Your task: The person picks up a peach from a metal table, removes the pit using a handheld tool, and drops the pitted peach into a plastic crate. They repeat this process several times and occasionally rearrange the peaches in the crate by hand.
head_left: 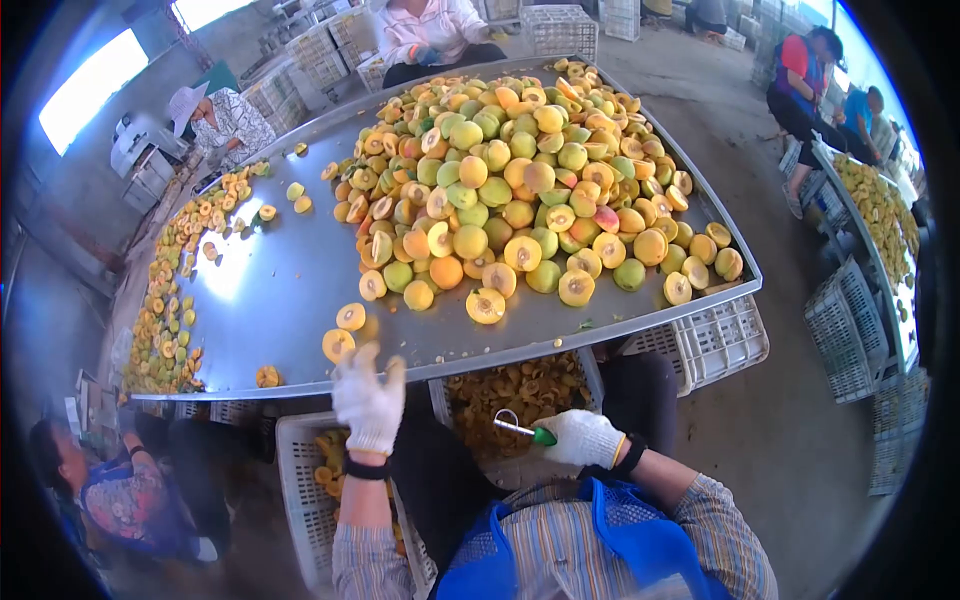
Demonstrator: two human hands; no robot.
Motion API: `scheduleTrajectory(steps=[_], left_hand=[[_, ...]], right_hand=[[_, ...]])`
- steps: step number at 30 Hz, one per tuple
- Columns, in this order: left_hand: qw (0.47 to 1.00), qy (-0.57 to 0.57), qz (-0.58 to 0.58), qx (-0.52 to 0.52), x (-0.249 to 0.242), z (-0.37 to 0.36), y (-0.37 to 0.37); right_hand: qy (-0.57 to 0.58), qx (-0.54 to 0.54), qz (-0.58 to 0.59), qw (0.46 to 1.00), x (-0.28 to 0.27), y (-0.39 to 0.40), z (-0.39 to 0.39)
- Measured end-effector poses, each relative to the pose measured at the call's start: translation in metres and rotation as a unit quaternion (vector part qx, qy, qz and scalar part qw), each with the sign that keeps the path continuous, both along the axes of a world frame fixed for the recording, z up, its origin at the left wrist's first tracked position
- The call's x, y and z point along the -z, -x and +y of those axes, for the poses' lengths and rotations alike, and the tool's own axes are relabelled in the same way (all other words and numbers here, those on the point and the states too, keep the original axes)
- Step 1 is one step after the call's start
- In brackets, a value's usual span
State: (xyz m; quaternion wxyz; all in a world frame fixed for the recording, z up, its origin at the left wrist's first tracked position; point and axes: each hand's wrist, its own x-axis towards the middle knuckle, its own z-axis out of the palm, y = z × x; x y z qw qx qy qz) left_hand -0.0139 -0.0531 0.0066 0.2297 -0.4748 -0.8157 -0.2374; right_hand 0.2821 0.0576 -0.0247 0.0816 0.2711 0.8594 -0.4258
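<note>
My right hand (583,438), in a white knit glove, is closed around the green handle of a pitting tool (515,425) with a metal loop at its tip. My left hand (368,400), also gloved, is at the table's near edge with fingers apart and nothing visible in them. Just beyond its fingertips lie cut yellow peach halves (338,345). A large heap of peaches (490,190), many halved with the stone showing, covers the metal table (285,330). Below the edge, between my knees, a crate holds peach pieces and scraps (515,395).
A white crate (300,500) with peach halves stands by my left leg; another white crate (715,345) is under the table's right side. More fruit pieces (165,320) line the table's left edge. Several people sit around, one across the table (440,30). A second fruit-covered table (880,220) is at right.
</note>
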Motion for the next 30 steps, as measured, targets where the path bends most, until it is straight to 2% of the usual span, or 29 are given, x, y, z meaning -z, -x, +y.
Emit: scheduleTrajectory(steps=[2, 6, 7, 8, 11, 13, 14, 16, 17, 18, 19, 20, 21, 23, 26, 27, 28, 30], left_hand=[[0.994, 0.019, -0.001, 0.107, -0.004, 0.066, -0.012], [0.972, 0.143, -0.050, 0.181, 0.015, 0.175, -0.032], [0.968, 0.137, -0.010, 0.211, 0.025, 0.194, -0.033], [0.947, 0.244, -0.011, 0.210, 0.036, 0.206, -0.034], [0.942, 0.288, 0.024, 0.169, 0.038, 0.217, -0.046], [0.914, 0.385, -0.066, 0.108, 0.033, 0.210, -0.042], [0.914, 0.387, -0.065, 0.103, 0.029, 0.200, -0.038], [0.930, 0.312, -0.175, 0.089, 0.011, 0.175, -0.028], [0.949, 0.199, -0.225, 0.097, 0.009, 0.158, -0.021], [0.911, 0.139, -0.378, 0.090, -0.005, 0.144, -0.019], [0.807, 0.029, -0.570, 0.151, -0.001, 0.131, -0.013], [0.653, -0.087, -0.725, 0.202, 0.005, 0.116, -0.009], [0.655, -0.092, -0.724, 0.196, -0.001, 0.102, -0.016], [0.506, -0.209, -0.791, 0.273, -0.024, 0.075, -0.049], [0.402, -0.304, -0.835, 0.222, -0.034, 0.050, -0.091], [0.388, -0.293, -0.845, 0.224, -0.029, 0.043, -0.096], [0.385, -0.294, -0.846, 0.221, -0.025, 0.037, -0.103], [0.425, -0.287, -0.834, 0.206, -0.025, 0.029, -0.118]], right_hand=[[0.023, 0.013, -0.031, 0.999, -0.015, 0.001, 0.000], [0.035, 0.010, -0.024, 0.999, -0.007, 0.002, 0.002], [0.037, 0.010, -0.023, 0.999, -0.008, 0.001, 0.004], [0.035, 0.016, -0.023, 0.999, -0.009, 0.001, 0.005], [0.042, 0.013, -0.030, 0.999, -0.012, -0.002, 0.011], [0.038, 0.029, -0.029, 0.998, -0.020, -0.002, 0.018], [0.037, 0.045, -0.029, 0.998, -0.023, -0.002, 0.019], [0.039, 0.075, -0.017, 0.996, -0.027, -0.003, 0.024], [0.033, 0.097, 0.008, 0.995, -0.035, -0.004, 0.025], [0.030, 0.119, 0.031, 0.992, -0.039, -0.005, 0.024], [0.022, 0.133, 0.061, 0.989, -0.037, -0.005, 0.022], [-0.004, 0.141, 0.058, 0.988, -0.043, -0.001, 0.020], [-0.009, 0.145, 0.068, 0.987, -0.051, 0.002, 0.018], [-0.046, 0.137, 0.110, 0.983, -0.060, 0.007, 0.012], [-0.099, 0.126, 0.125, 0.979, -0.067, 0.018, -0.002], [-0.101, 0.119, 0.121, 0.980, -0.069, 0.020, -0.006], [-0.099, 0.118, 0.116, 0.981, -0.068, 0.019, -0.010], [-0.160, 0.102, 0.126, 0.974, -0.063, 0.019, -0.015]])
